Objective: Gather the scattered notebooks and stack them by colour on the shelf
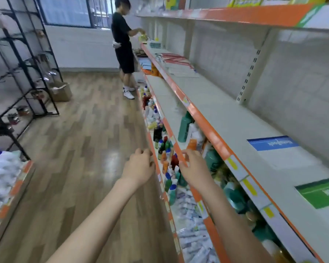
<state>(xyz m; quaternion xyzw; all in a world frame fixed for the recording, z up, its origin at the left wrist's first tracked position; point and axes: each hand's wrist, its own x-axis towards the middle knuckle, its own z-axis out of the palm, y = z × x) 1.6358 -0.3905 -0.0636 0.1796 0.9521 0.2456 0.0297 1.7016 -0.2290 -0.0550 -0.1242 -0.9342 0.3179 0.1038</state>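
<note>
Both hands, left [141,166] and right [195,168], hang loosely curled and empty at lower centre, so reach first for the blue notebook [272,142] and green notebook [320,192] at right, carrying them flat toward the red notebooks [174,57] upper centre.

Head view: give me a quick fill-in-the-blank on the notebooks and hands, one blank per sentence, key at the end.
1. Nearest on the shelf lies the ____ notebook.
2. Just beyond it lies the ____ notebook.
3. The red notebooks lie at the far end, near a person in ____ clothes.
4. The left hand and right hand hold ____ notebooks.

Missing words: green; blue; black; no
</note>
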